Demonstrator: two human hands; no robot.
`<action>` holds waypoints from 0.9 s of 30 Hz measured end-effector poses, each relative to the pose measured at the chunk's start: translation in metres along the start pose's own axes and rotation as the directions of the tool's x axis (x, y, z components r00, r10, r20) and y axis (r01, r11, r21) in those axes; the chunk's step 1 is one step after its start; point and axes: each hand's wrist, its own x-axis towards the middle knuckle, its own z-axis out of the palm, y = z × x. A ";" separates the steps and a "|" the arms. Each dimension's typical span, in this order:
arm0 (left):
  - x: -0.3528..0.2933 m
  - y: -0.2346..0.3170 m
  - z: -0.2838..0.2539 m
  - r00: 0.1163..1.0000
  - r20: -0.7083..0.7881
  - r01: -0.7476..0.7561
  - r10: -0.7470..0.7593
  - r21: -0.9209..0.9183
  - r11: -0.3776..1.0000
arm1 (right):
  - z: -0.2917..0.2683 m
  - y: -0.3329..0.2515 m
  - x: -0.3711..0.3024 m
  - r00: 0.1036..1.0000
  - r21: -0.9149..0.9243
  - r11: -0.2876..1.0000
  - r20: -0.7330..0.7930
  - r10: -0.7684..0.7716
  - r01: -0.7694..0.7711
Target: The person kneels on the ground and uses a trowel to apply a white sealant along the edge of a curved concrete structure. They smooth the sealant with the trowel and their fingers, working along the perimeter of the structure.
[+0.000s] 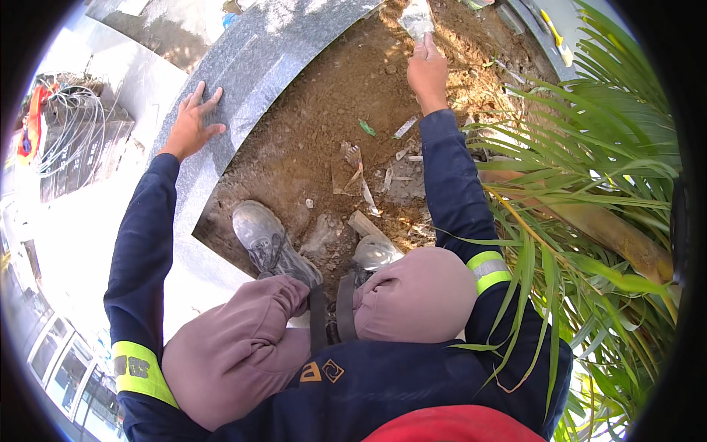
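My left hand [193, 127] lies with fingers spread on the grey speckled stone slab [250, 88], which curves along the edge of the soil bed. Stretched far ahead, my right hand [428, 74] is closed around the handle of a trowel [417, 20]. Its pale blade points away from me, and its far tip is cut off at the picture's edge. The handle is mostly hidden in my fingers. Brown soil [346, 96] lies under the right hand and beside the slab.
Palm fronds [589, 184] and a thick stem [589, 221] crowd my right arm. A yellow-handled brush [556, 37] lies at the far right. Scraps and a wood piece [366, 225] litter the soil by my shoes [261, 232]. At left, tangled wires [77, 118] lie on stacked dark boxes [81, 155].
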 end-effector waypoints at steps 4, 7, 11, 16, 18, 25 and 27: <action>0.016 0.019 0.003 1.000 0.020 -0.004 0.005 -0.033 0.999 | -0.017 0.031 -0.005 0.991 -0.137 0.990 0.126 0.049 -0.031; 0.014 0.011 0.000 1.000 0.017 0.007 -0.006 -0.015 1.000 | -0.018 0.032 -0.007 0.968 0.008 0.985 0.190 0.165 -0.170; 0.004 0.006 -0.001 1.000 0.008 0.017 -0.016 -0.020 1.000 | -0.034 -0.017 -0.064 0.981 -0.112 0.991 0.165 0.098 -0.080; 0.010 0.004 0.003 1.000 0.011 -0.013 0.013 -0.016 1.000 | -0.026 0.020 -0.057 0.975 -0.178 0.982 0.219 -0.030 0.070; 0.006 0.001 0.001 1.000 0.003 -0.010 0.010 -0.003 1.000 | -0.043 -0.011 -0.060 0.984 -0.156 0.986 0.175 -0.025 0.053; 0.008 0.005 0.003 1.000 0.009 0.000 0.000 -0.004 1.000 | -0.038 0.029 -0.065 0.971 -0.228 0.973 0.219 0.095 -0.043; 0.003 0.003 0.000 1.000 0.015 0.003 -0.002 -0.024 1.000 | -0.049 0.007 -0.066 0.984 -0.209 0.972 0.119 0.130 -0.103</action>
